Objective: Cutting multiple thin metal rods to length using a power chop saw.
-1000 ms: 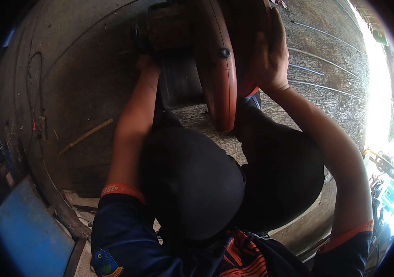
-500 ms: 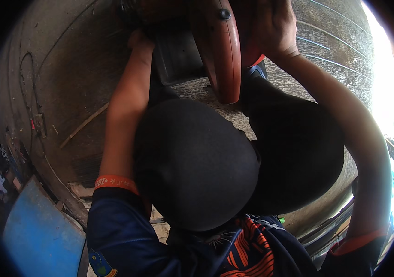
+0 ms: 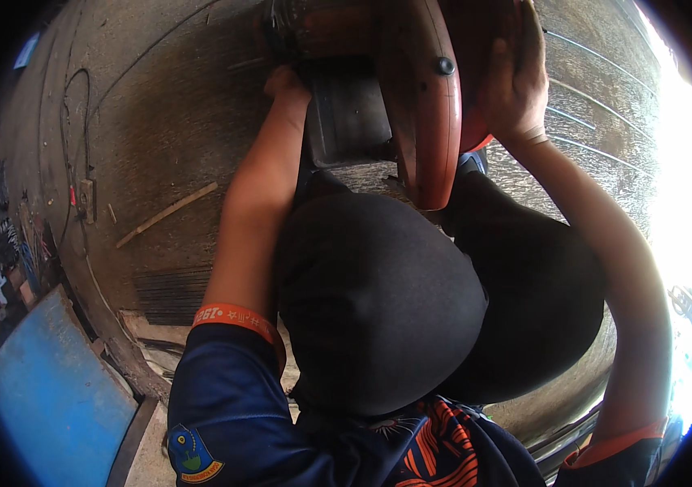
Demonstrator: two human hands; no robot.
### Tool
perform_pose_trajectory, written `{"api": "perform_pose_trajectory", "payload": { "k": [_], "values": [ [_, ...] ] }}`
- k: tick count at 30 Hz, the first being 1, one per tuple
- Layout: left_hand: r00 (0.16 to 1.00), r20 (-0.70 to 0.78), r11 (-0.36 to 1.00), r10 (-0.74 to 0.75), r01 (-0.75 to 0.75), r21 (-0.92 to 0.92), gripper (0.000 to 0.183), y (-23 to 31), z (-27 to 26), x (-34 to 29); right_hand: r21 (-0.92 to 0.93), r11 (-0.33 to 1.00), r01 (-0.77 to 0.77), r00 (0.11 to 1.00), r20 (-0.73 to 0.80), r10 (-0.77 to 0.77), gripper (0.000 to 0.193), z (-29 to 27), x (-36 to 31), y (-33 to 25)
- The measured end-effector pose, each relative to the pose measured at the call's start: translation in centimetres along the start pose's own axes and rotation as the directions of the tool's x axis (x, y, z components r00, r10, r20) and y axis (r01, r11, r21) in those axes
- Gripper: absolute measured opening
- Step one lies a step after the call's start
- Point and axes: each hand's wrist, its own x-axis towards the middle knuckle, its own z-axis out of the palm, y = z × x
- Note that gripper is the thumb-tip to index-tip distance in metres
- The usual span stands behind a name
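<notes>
a large red and black machine (image 3: 409,73) is seen at the top centre, past black-clad knees (image 3: 378,300), above a worn floor (image 3: 159,154). its black box-shaped part (image 3: 352,114) is met on one side by the left hand (image 3: 286,84), whose fingers are hidden, so its grip cannot be told. on the red far side, the right hand (image 3: 518,97) is laid with fingers extended and thumb apart. handling is judged to be under way, with neither hand withdrawn; whether the machine is lifted or rested, and what is left, cannot be told.
</notes>
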Motion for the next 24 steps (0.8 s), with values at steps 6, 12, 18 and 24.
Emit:
{"api": "perform_pose_trajectory", "payload": {
  "k": [6, 12, 18, 24],
  "values": [
    [1.000, 0.010, 0.999, 0.016, -0.017, 0.031, 0.041, 0.0, 0.0, 0.0, 0.054, 0.998, -0.027, 1.000, 0.011, 0.027, 0.056, 0.0, -0.2, 0.3],
    [0.991, 0.090, 0.986, 0.094, -0.106, 0.129, 0.042, -1.2, -0.7, 2.1, 0.066, 0.996, -0.053, 0.995, 0.083, 0.047, 0.057, -0.8, 3.0, -0.4],
    [0.874, 0.364, 0.806, 0.324, -0.456, 0.377, 0.043, -1.3, -1.9, 3.0, 0.074, 0.854, -0.516, 0.775, 0.466, 0.427, 0.039, -2.4, 13.4, -0.9],
    [0.984, 0.179, 0.984, -0.011, -0.021, 0.176, 0.052, 0.8, 0.1, -0.7, -0.121, 0.951, -0.284, 0.920, 0.245, 0.306, 0.029, 0.2, 14.2, 0.1]
  ]
}}
